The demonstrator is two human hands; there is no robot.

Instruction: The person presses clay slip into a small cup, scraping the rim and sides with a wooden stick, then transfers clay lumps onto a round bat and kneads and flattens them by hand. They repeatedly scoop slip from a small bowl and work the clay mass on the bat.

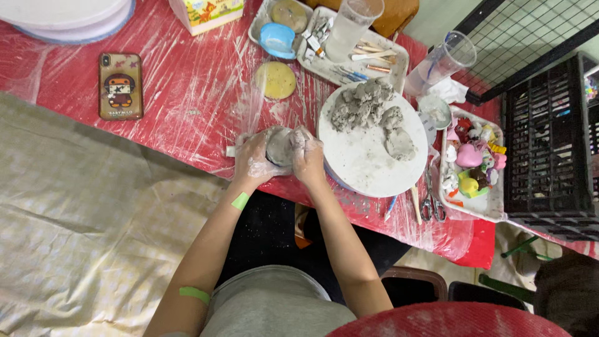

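A grey lump of clay (280, 145) sits between both hands at the near edge of the red, plastic-covered table (187, 93). My left hand (252, 163) cups its left side and my right hand (309, 159) presses its right side; both are smeared with clay. Just right of my hands lies a round white board (365, 162) carrying a heap of grey clay chunks (360, 103) and two smaller lumps (399, 143).
A phone (120, 85) lies at the table's left. A yellow disc (276, 80), a tray of tools (368, 59), two clear cups (349, 26), scissors (432, 203) and a tray of small coloured figures (474, 165) crowd the right. A black crate (546, 143) stands far right.
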